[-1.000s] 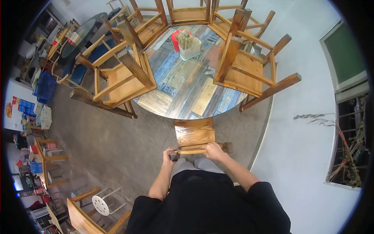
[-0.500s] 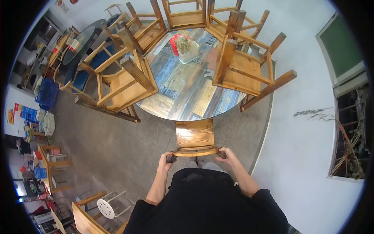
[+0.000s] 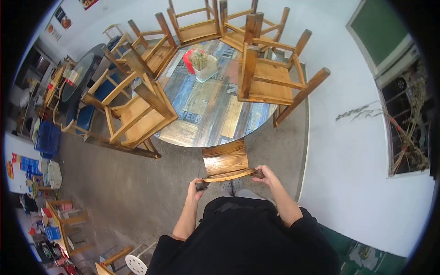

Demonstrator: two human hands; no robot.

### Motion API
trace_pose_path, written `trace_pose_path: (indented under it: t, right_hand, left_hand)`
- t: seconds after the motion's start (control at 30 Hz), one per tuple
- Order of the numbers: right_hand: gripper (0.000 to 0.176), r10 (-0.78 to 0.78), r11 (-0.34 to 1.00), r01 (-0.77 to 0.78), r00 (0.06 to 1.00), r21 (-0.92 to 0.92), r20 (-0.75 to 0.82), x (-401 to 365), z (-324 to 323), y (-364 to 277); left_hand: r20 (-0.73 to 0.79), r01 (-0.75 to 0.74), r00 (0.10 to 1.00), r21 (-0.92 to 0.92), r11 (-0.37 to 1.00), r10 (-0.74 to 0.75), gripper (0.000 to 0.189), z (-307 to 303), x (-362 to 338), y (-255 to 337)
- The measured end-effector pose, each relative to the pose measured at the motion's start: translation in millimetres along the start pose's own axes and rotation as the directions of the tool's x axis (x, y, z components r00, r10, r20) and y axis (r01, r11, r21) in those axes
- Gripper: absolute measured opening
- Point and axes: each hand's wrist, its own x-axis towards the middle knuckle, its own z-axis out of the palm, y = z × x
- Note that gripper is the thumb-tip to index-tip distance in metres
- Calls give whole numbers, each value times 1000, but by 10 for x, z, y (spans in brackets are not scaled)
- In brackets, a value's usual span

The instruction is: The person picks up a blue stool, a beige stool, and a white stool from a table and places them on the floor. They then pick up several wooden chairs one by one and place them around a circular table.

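A wooden chair (image 3: 225, 158) stands upright before me, its far seat edge at the round table's rim and its curved backrest on my side. My left hand (image 3: 195, 189) is closed around the dark left end of the backrest. At the opposite end, my right hand (image 3: 266, 176) grips the other dark post with its thumb and fingers. Beyond the chair is the round table (image 3: 215, 121), its top patterned like patchwork planks. On it sit a pale basket (image 3: 205, 68) with thin sticks and a red object (image 3: 188, 62) beside it.
Several upturned chairs rest on the table, including one at the left (image 3: 140, 117) and one at the right (image 3: 270, 82). A white wall (image 3: 334, 160) runs along my right. At lower left stands a white round stool (image 3: 136, 264). Grey concrete floor (image 3: 123, 188) lies to the left.
My view has turned, so the table and upturned chairs sit further left in it. The chair I hold is slightly tilted in view, and my shoes now show below its backrest. Both hands keep their hold.
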Motion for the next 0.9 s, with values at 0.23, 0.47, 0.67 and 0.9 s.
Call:
trace_pose_path:
  t: [0.23,0.47,0.67,0.9]
  right_hand:
    - [56,-62,998,62,997,17,-48,57,-59,134]
    - [85,-61,997,62,998,-51,18,-271,-95,105]
    - [87,-118,989,119,993,-83,12,-344,-545,-47]
    - [74,-232,972,234,962,-8,-142,-194,-2046,-321]
  left_hand:
    - [-46,-70,996,70,995,74,37,-3,5,-126]
    - [-105,-182,967,348,920,232,31,-140,147,-40]
    - [-100,-483,682,682,549,725,42,367,-245,14]
    - [197,-755,387,628,187,901,31,1948,-508,-372]
